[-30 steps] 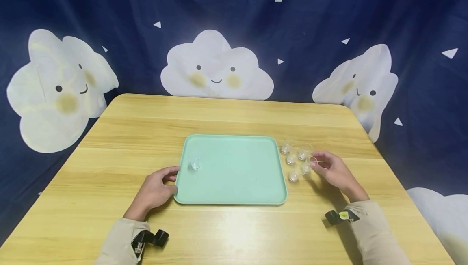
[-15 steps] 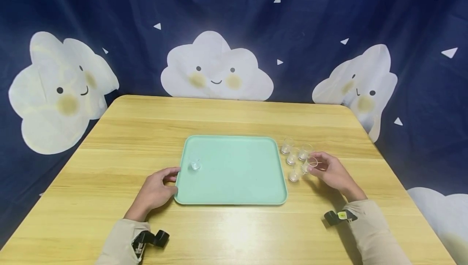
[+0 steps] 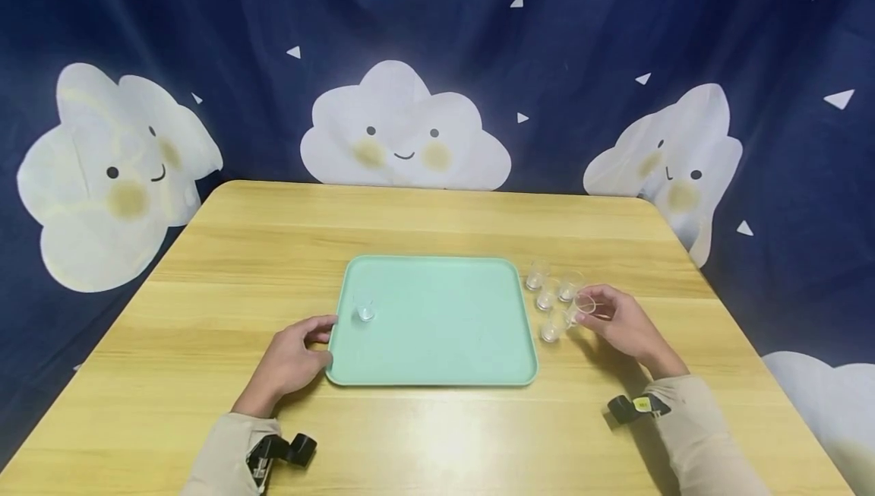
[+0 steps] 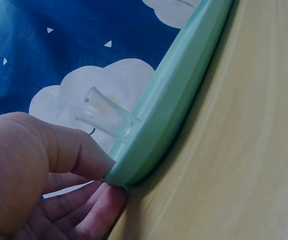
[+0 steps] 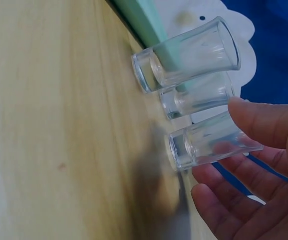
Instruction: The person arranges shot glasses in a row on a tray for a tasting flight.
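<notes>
**Blue curtain (image 3: 437,10) behind, mint tray (image 3: 437,329) on a wooden table (image 3: 383,435)**

Smiling white clouds (image 3: 406,112) and small white triangles (image 3: 839,99) are printed on the fabric we face. We see the tray lying flat, its long sides running left to right. The left hand (image 3: 292,359) grasps its left edge; in the left wrist view, the thumb meets the rim and the fingers are lower down at the edge. One clear glass (image 3: 365,310) stands upright on the tray, near that same edge.

Just beyond the tray's right side, we count four upright glasses (image 3: 545,300) grouped on the table. Beside them, the right hand (image 3: 618,323) pinches one more, the held glass (image 5: 196,142), by its upper part between thumb and fingers. We cannot tell whether its base touches the table. The right wrist view shows us two of the grouped glasses close by it. Beige sleeves (image 3: 704,428) cover both forearms, and a small black device (image 3: 301,449) sits at each wrist.
</notes>
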A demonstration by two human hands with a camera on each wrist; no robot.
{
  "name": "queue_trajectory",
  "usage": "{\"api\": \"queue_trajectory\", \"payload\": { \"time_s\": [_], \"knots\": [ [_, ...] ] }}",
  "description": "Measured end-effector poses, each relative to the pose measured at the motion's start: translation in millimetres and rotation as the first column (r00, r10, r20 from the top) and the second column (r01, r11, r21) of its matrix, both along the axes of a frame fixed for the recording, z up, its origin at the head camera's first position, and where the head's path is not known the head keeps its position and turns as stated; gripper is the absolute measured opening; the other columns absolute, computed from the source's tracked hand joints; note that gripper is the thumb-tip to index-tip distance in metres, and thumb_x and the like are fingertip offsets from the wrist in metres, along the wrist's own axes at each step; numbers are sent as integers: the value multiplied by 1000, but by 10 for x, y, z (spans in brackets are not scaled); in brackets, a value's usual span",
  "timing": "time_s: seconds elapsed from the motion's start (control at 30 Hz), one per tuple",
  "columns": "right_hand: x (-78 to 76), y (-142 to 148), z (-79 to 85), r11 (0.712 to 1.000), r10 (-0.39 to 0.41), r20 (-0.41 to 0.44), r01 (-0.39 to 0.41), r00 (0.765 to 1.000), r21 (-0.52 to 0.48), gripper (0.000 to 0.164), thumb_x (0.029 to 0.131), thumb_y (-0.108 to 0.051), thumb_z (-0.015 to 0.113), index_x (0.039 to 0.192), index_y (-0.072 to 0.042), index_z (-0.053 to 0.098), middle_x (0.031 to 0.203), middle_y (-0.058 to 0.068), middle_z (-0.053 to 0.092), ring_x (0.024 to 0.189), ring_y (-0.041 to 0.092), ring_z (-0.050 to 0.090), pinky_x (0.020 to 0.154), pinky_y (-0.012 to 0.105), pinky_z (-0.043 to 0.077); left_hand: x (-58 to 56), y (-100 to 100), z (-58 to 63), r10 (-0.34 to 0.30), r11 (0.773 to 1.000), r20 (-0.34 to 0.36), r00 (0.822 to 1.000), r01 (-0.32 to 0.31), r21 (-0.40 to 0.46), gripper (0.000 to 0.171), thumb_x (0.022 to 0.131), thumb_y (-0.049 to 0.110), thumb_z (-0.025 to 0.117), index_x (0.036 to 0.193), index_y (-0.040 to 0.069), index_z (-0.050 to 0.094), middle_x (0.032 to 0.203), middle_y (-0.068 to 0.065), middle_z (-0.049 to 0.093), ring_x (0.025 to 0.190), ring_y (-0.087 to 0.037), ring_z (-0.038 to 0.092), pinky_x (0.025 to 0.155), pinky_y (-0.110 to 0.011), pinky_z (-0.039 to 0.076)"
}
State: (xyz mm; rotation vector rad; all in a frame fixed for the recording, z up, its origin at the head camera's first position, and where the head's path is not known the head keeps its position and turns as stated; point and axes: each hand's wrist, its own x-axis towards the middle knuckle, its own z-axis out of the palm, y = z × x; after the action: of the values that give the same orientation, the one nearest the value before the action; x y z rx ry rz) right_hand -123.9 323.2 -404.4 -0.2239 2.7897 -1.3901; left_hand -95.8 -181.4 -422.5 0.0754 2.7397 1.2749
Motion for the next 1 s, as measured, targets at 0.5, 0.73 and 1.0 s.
{"api": "queue_trajectory", "payload": {
  "time_s": [0.5,0.73,1.0],
  "knots": [
    [-7,2,173,1000,-14,3,14,1000,26,42,89,-13,70,122,8,55,113,23,62,105,37,61,79,18,49,-15,-10,5,3,1000,10,1000,-3,-12,60,75,3,61,134,5,57,111,-8,68,105,-26,61,87,-42,44],
    [-43,24,275,999,-7,-39,9,999,39,41,88,-10,70,121,9,55,109,22,63,98,30,63,77,18,50,-55,4,35,-5,1000,-10,1000,5,-11,60,74,3,61,134,5,57,113,-10,67,106,-27,61,89,-45,44],
    [-29,8,343,999,-7,-65,10,998,52,39,88,-11,70,120,7,56,106,20,64,94,23,64,77,19,50,-26,-6,-6,2,1000,9,1000,-2,-17,60,74,3,61,134,5,57,111,-7,67,105,-25,61,86,-41,44]
  ]
}}
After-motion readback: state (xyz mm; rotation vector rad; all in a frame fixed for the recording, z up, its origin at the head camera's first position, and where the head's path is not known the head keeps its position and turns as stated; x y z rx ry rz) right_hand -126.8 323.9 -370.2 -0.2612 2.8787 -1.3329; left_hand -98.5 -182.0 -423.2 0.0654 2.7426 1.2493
